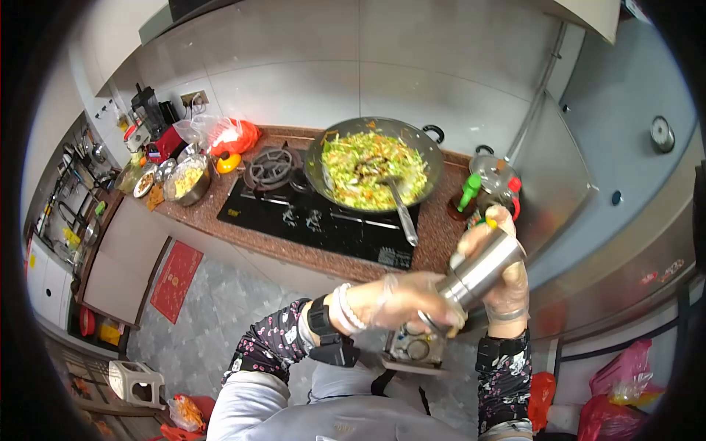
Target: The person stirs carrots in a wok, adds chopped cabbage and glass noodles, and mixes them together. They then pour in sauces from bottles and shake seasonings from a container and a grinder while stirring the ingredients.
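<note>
Both of my hands are on a steel cylinder (482, 268), tilted in front of my body to the right of the stove. My right hand (509, 275) wraps round its upper part. At the lower end, by a metal ring or handle, my left hand (421, 300) has its fingers closed, slightly blurred. Both hands seem to wear clear thin gloves. Beyond them, a large wok (315, 165) on the black stove (323, 229) holds shredded green and orange vegetables (375, 165). A metal spatula (403, 213) rests in the wok, its handle toward me.
Bottles with a green cap (471, 184) and a red cap (513, 192) stand right of the wok. A steel bowl (195, 192) of pale food, an empty burner (272, 169) and a red plastic bag (234, 137) are left. A grey fridge (625, 206) borders the right.
</note>
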Motion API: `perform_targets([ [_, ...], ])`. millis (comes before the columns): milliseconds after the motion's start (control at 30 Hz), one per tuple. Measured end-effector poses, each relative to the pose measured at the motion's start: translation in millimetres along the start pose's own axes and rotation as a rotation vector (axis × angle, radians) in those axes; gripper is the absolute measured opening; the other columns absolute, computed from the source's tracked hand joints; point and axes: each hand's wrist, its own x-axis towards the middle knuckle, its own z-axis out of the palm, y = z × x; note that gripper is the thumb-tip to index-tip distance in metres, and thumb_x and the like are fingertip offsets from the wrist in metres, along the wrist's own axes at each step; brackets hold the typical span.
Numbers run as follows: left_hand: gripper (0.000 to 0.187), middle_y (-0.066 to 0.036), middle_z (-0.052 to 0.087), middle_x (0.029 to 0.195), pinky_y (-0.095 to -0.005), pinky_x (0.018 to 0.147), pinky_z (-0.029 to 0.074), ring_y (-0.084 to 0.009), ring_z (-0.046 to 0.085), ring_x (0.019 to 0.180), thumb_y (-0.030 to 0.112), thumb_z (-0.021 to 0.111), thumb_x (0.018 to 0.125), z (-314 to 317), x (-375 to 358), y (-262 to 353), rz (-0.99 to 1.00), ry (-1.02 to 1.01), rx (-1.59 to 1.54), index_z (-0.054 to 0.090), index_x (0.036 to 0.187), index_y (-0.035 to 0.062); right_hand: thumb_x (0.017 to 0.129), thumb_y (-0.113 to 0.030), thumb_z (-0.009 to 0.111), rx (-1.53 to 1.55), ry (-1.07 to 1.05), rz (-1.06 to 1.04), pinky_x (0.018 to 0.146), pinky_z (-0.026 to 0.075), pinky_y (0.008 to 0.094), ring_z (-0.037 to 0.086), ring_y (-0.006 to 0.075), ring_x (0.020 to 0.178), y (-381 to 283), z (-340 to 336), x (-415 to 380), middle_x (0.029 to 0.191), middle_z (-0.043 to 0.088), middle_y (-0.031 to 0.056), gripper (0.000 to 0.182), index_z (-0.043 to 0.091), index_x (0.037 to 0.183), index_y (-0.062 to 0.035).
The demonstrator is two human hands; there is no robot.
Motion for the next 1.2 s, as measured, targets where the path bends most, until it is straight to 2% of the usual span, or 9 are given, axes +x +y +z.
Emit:
perform_targets([
  [233, 0.038, -0.016, 0.065, 0.084, -0.0354, 0.065, 0.053, -0.0286, 0.066, 0.073, 0.018, 0.076, 0.072, -107, -21, 43, 0.793, 1.012, 1.38, 0.056, 0.1, 0.0021, 0.078, -0.01, 0.073, -0.605, 0.653, -0.242, 0.077, 0.047, 0.0271, 0.062, 0.0158, 0.082, 82, 33, 106, 0.086, 0.061, 0.0053, 0.029, 0.055, 0.099, -0.0047],
  [400, 0.043, -0.006, 0.064, 0.093, -0.0258, 0.075, 0.048, -0.014, 0.06, 0.088, 0.019, 0.072, 0.079, -141, -48, 61, 0.133, -0.205, -0.125, 0.055, 0.113, -0.0002, 0.069, -0.031, 0.079, -0.14, 0.212, 0.036, 0.069, 0.052, 0.0282, 0.064, 0.0177, 0.077, 85, 43, 131, 0.091, 0.065, 0.0149, 0.061, 0.051, 0.114, -0.0013],
  [567, 0.049, -0.013, 0.066, 0.085, -0.037, 0.07, 0.053, -0.0251, 0.065, 0.077, 0.031, 0.075, 0.077, -170, -14, 58, 0.663, 0.704, 1.171, 0.055, 0.111, 0.0013, 0.074, -0.013, 0.079, -0.807, 0.918, -0.114, 0.069, 0.048, 0.0258, 0.058, 0.0093, 0.077, 122, 35, 134, 0.086, 0.062, 0.0021, 0.033, 0.056, 0.097, -0.0064],
  [700, 0.046, -0.009, 0.065, 0.089, -0.03, 0.071, 0.05, -0.0209, 0.064, 0.08, 0.027, 0.074, 0.075, -144, -49, 53, 0.204, -0.249, 0.047, 0.056, 0.109, 0.0016, 0.072, -0.02, 0.079, -0.271, 0.695, -0.148, 0.074, 0.054, 0.0329, 0.065, 0.0238, 0.082, 98, 69, 108, 0.092, 0.064, 0.0129, 0.057, 0.049, 0.117, -0.0023],
  [800, 0.044, -0.008, 0.063, 0.09, -0.0269, 0.075, 0.048, -0.0168, 0.061, 0.08, 0.029, 0.075, 0.075, -120, -44, 17, 0.163, -0.371, 0.028, 0.056, 0.106, 0.0032, 0.065, -0.019, 0.079, -0.07, 0.157, -0.101, 0.066, 0.055, 0.0363, 0.065, 0.028, 0.075, 92, 65, 77, 0.092, 0.063, 0.015, 0.062, 0.048, 0.116, -0.0004],
  [900, 0.043, -0.011, 0.063, 0.069, -0.0349, 0.058, 0.053, -0.019, 0.064, 0.063, 0.032, 0.075, 0.073, -117, -31, 25, 0.629, 0.449, 0.957, 0.059, 0.099, 0.0024, 0.069, -0.017, 0.082, -1.027, 0.962, -0.199, 0.071, 0.05, 0.0286, 0.062, 0.016, 0.078, 97, 70, 62, 0.089, 0.062, 0.0068, 0.052, 0.052, 0.109, -0.0015],
  [967, 0.043, -0.01, 0.063, 0.068, -0.0343, 0.055, 0.052, -0.0177, 0.064, 0.061, 0.031, 0.075, 0.072, -114, -25, 9, 0.698, 0.565, 1.166, 0.059, 0.1, 0.0034, 0.071, -0.027, 0.084, -0.781, 0.963, -0.222, 0.073, 0.049, 0.0274, 0.061, 0.0144, 0.085, 101, 75, 45, 0.095, 0.062, 0.0055, 0.059, 0.052, 0.113, -0.002],
  [1100, 0.028, 0.004, 0.056, 0.065, -0.0207, 0.043, 0.035, -0.0056, 0.047, 0.048, 0.029, 0.072, 0.08, -61, -56, -14, -0.082, -0.536, 0.003, 0.063, 0.092, 0.006, 0.074, -0.036, 0.074, -0.266, 0.407, -0.228, 0.068, 0.051, 0.0313, 0.064, 0.0245, 0.077, 82, 95, -5, 0.081, 0.063, 0.0133, 0.058, 0.05, 0.113, -0.0012],
  [1200, 0.034, -0.004, 0.063, 0.07, -0.0278, 0.047, 0.042, -0.0115, 0.055, 0.053, 0.029, 0.072, 0.074, -52, -23, -42, 0.185, -0.029, 0.519, 0.064, 0.093, 0.0019, 0.078, -0.023, 0.072, -0.37, 0.919, -0.159, 0.064, 0.05, 0.0287, 0.061, 0.0176, 0.067, 77, 110, -27, 0.074, 0.061, 0.0078, 0.035, 0.054, 0.101, -0.0041],
])
